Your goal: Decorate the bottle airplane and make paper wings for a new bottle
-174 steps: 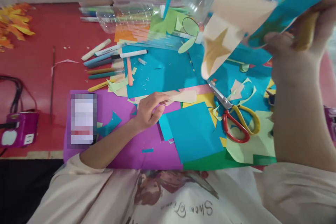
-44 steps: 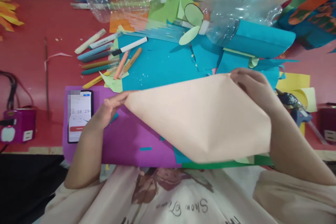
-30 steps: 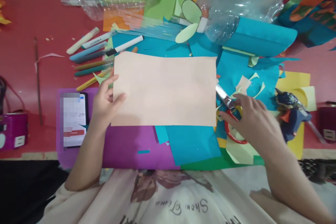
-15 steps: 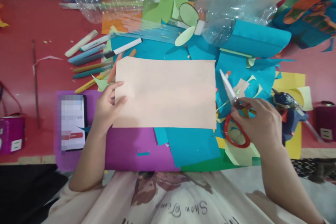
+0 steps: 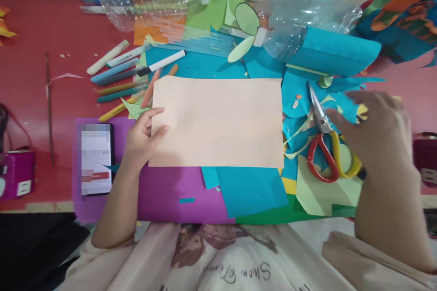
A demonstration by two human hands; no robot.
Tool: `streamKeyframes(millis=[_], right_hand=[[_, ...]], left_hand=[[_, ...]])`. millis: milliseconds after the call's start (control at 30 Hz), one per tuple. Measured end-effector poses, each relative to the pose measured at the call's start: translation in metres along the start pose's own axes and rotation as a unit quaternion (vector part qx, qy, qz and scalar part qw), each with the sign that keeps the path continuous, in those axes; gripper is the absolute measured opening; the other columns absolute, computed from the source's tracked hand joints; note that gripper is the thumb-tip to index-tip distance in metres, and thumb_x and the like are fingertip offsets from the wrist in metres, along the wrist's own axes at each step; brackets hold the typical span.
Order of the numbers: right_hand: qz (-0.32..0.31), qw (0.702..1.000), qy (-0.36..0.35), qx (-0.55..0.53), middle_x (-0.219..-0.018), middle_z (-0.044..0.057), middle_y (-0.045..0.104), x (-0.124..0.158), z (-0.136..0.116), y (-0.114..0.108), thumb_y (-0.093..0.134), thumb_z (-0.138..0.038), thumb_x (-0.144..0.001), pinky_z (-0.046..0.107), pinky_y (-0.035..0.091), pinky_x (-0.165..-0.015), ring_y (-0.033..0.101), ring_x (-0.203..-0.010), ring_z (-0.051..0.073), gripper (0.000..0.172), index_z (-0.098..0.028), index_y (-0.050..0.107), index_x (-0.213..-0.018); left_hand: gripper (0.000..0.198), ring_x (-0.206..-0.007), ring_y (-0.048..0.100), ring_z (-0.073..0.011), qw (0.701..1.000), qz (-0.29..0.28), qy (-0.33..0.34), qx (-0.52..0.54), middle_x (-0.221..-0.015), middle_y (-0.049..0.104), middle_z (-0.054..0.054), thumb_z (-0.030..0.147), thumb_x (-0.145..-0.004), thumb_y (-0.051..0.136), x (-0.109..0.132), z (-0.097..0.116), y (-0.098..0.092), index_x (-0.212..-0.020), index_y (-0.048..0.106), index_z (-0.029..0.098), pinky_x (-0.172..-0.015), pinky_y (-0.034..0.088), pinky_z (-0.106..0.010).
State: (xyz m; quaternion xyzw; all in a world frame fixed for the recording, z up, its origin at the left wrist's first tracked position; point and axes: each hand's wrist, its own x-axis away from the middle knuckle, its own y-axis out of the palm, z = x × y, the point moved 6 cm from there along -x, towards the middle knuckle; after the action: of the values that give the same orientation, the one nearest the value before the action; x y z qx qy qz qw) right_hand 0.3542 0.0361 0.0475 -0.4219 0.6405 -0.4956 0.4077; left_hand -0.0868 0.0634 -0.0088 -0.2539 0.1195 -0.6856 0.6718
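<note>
Beige paper lies roughly mid-tabletop, a long rectangle with its near edge overlapping a purple sheet and a piece of blue paper. At the far left of the red tabletop sits a purple device, with a thin brown stick near it. Next comes a phone (part of its screen is pixelated) resting on the purple sheet, and beyond it a loose cluster of markers. The left hand has its fingers clamped on the left edge of the beige paper, thumb and forefinger showing on top. Behind the paper lies a clear bottle with a white cap. Just beside the paper's right edge, among pale green scraps, the scissors rest with blades together, tip pointing away from the person, one handle loop red and the other yellow. Rightmost, the right hand holds its fingers apart, thumb close to the scissors' pivot; I can't tell whether it touches.
</note>
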Motion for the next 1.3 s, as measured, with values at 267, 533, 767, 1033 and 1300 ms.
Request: streamKeyframes(millis=[267,533,767,1033,1300], right_hand=[[-0.030,0.994,-0.092,0.048,-0.143,0.020,0.053,-0.095,-0.045,0.008,0.050,-0.056,-0.087,0.054,0.036,-0.101,0.045,-0.136,0.037,0.072,-0.009,0.048,-0.141],[0.009,0.997,-0.072,0.036,-0.145,0.026,0.048,-0.097,-0.047,0.006,0.064,-0.045,-0.085,0.057,0.033,-0.106,0.041,-0.137,0.041,0.069,-0.004,0.049,-0.138],[0.045,0.945,-0.320,-0.049,-0.145,0.023,0.049,0.012,-0.084,0.004,0.057,-0.030,-0.093,0.064,0.034,-0.112,0.042,-0.140,0.040,0.051,-0.017,0.044,-0.141],[-0.117,0.889,-0.435,-0.085,-0.149,0.015,0.051,0.121,-0.111,0.049,0.048,-0.044,-0.097,0.051,0.046,-0.109,0.047,-0.139,0.031,0.070,-0.021,0.019,-0.156],[-0.042,0.865,-0.489,-0.107,-0.117,0.012,0.074,0.125,-0.103,0.020,0.053,-0.016,-0.095,0.039,0.061,-0.087,0.069,-0.114,0.028,0.029,-0.015,0.060,-0.123]], left_hand=[[0.051,-0.083,0.071,-0.0200,1.000,-0.012,0.021,-0.007,-0.099,0.074,-0.006,0.047,-0.079,0.068,-0.001,0.001,0.001,-0.122,0.058,0.021,-0.067,0.059,-0.029],[0.051,-0.079,0.069,-0.0187,0.999,-0.015,0.026,-0.038,-0.099,0.072,-0.006,0.049,-0.082,0.064,0.003,0.000,0.008,-0.123,0.058,0.021,-0.063,0.056,-0.027],[0.040,-0.129,0.052,-0.0284,0.933,0.111,0.209,-0.270,-0.140,0.052,-0.008,0.040,-0.089,0.062,0.022,0.033,-0.001,-0.128,0.058,0.030,-0.110,0.044,-0.045],[0.059,-0.142,0.041,-0.0327,0.824,-0.185,0.388,-0.368,-0.153,0.042,-0.020,0.050,-0.099,0.041,0.074,0.047,0.082,-0.148,0.039,0.016,-0.114,0.037,-0.052],[0.041,-0.130,0.057,-0.0284,0.797,-0.171,0.436,-0.381,-0.138,0.060,-0.016,0.039,-0.100,0.045,0.096,0.058,0.087,-0.131,0.059,0.016,-0.106,0.048,-0.045]])
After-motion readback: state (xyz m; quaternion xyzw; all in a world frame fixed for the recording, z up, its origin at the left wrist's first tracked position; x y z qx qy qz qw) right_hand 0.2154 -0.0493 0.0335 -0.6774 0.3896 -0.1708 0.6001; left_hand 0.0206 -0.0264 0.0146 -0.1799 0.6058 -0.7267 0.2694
